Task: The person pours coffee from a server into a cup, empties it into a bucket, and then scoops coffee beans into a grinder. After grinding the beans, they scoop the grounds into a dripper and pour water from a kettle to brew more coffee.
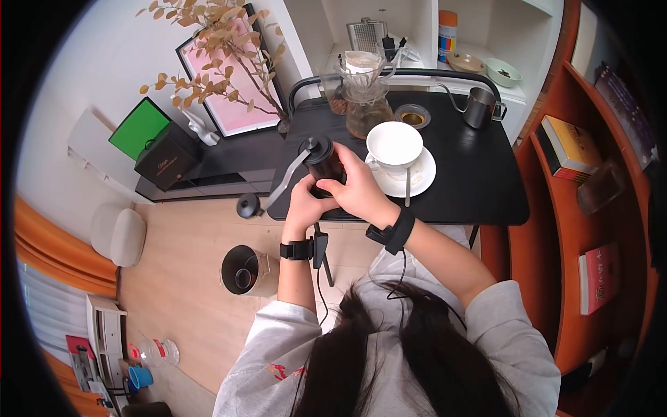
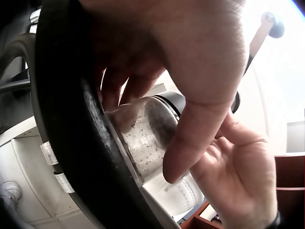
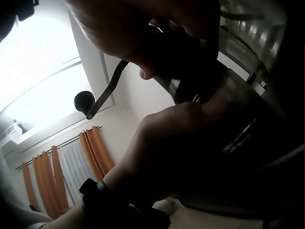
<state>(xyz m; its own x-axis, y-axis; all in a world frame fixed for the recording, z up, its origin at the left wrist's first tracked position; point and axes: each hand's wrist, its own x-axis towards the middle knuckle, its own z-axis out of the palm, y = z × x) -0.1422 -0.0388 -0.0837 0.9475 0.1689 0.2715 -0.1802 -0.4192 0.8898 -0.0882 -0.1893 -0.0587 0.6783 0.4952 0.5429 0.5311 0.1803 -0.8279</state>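
A black hand coffee grinder (image 1: 324, 158) is held in both hands above the near left edge of the black table (image 1: 465, 182). My right hand (image 1: 363, 191) grips its dark upper body. Lower down, my left hand (image 1: 308, 205) has fingers and thumb around the clear catch jar (image 2: 145, 136), whose wall shows dark specks. The crank arm (image 1: 288, 175) juts out to the left, ending in a black knob (image 1: 248, 205). Right of the hands, a white cup (image 1: 394, 142) stands on a saucer (image 1: 422, 174) with a spoon (image 1: 408, 187).
Behind the cup are a glass coffee server (image 1: 368, 118) with a dripper and filter paper (image 1: 361, 62), a small round dish (image 1: 413, 116) and a steel gooseneck kettle (image 1: 479, 109). A waste bin (image 1: 264, 271) stands on the floor at left. Wooden shelves (image 1: 556, 229) rise at right.
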